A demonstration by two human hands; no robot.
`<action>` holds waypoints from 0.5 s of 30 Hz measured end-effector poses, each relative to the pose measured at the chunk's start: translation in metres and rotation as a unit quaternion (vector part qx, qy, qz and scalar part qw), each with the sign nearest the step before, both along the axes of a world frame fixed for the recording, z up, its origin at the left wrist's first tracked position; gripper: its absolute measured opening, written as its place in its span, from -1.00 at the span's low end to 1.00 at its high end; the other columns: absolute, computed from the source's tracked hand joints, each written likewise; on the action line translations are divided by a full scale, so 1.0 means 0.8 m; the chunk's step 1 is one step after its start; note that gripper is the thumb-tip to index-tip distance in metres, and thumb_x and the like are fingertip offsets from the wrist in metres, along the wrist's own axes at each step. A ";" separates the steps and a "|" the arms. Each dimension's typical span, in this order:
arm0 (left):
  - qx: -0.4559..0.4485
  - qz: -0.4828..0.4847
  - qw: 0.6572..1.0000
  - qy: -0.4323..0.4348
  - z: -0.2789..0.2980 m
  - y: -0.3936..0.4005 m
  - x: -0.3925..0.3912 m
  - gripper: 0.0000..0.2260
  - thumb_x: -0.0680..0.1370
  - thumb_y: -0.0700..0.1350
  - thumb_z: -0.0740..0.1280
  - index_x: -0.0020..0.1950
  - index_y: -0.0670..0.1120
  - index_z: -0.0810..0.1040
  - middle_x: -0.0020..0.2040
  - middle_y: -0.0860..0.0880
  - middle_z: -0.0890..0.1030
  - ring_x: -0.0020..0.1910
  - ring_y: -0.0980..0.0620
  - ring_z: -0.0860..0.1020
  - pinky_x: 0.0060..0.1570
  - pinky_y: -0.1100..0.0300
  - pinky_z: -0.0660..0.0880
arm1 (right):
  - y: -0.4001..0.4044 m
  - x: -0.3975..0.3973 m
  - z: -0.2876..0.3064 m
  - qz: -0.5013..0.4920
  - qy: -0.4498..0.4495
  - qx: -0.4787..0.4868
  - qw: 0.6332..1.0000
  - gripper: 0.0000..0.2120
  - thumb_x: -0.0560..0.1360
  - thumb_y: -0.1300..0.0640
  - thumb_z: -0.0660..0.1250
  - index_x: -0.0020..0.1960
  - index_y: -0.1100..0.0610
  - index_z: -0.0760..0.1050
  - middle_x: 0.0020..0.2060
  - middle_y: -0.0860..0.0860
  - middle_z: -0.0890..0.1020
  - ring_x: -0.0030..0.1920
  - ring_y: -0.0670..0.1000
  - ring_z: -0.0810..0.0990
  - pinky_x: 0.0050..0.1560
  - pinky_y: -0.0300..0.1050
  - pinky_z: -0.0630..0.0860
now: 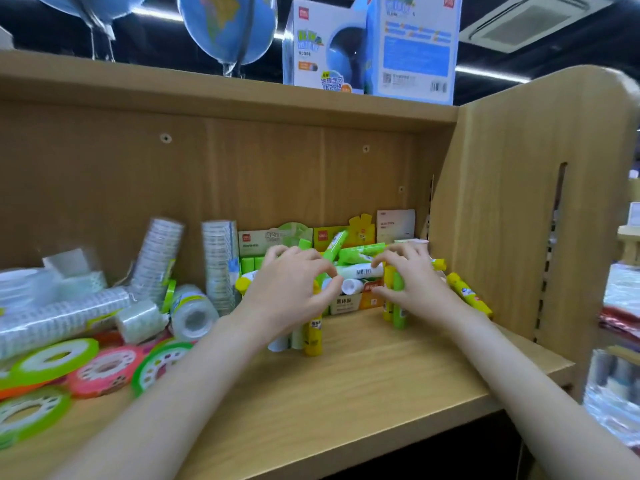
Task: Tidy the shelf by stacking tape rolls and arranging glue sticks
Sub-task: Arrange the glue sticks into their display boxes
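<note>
Glue sticks (353, 261) lie heaped at the centre of the frame, at the back of the wooden shelf (381, 372), over open cartons. We see the left hand (291, 292) curled round upright sticks, a yellow one (312, 336) at the front. The right hand (412, 282) grips a green stick (399, 306) standing just right of centre; a yellow stick (469, 299) leans further right. Tape rolls (156, 268) fill the left of the frame: clear stacks upright and toppled, flat coloured rolls (104, 370) in front. Globes (228, 26) and boxes (325, 50) sit along the top.
</note>
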State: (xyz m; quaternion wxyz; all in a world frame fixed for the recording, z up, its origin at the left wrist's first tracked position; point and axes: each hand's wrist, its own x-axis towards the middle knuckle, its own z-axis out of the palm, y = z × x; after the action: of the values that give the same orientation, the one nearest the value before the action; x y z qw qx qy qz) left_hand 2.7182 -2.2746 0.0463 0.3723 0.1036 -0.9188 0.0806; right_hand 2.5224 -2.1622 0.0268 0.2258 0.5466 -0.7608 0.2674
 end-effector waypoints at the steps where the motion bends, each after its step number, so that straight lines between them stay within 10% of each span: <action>1: -0.011 0.004 1.000 -0.005 -0.001 -0.001 -0.001 -0.41 0.39 0.27 -0.17 0.02 0.09 0.58 0.01 0.14 0.57 0.02 0.11 0.45 0.09 0.23 0.12 | -0.002 0.004 -0.003 -0.014 0.019 -0.024 0.999 -0.69 0.42 -0.01 0.42 0.11 0.04 0.49 0.15 0.02 0.38 0.23 0.05 0.28 0.18 -0.09 0.30; 5: -0.042 0.022 0.998 -0.028 -0.002 -0.002 -0.001 -0.59 0.49 0.20 0.01 0.05 0.07 0.57 -0.06 0.09 0.57 0.01 0.06 0.48 -0.08 0.22 0.13 | 0.003 0.009 -0.007 0.005 0.005 -0.053 0.999 -0.76 0.44 0.09 0.41 0.06 0.13 0.48 -0.03 -0.02 0.45 0.04 0.03 0.46 -0.17 -0.19 0.26; 9: -0.049 0.013 0.999 -0.001 -0.003 -0.001 0.000 -0.57 0.47 0.21 0.02 -0.03 0.04 0.60 -0.14 0.08 0.58 -0.06 0.03 0.51 0.04 0.15 0.16 | 0.012 0.010 -0.008 0.040 -0.110 -0.119 0.986 -0.60 0.34 0.14 0.51 0.11 0.09 0.45 -0.13 -0.15 0.51 -0.01 -0.09 0.51 -0.09 -0.24 0.32; 15: 0.151 -0.061 0.981 0.106 -0.007 -0.021 0.036 -0.56 0.43 0.20 0.07 -0.01 -0.02 0.61 -0.01 0.04 0.61 0.04 0.03 0.53 0.15 0.13 0.28 | -0.002 0.045 -0.009 0.047 -0.120 -0.104 0.986 -0.55 0.29 0.14 0.54 0.12 0.09 0.46 -0.02 0.04 0.60 0.03 0.03 0.56 -0.14 -0.28 0.31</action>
State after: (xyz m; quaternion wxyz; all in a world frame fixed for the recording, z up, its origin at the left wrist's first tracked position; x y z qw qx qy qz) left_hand 2.7474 -2.2916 0.0407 0.4519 0.1104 -0.8803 -0.0929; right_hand 2.5587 -2.1635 0.0197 0.1756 0.5194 -0.7237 0.4192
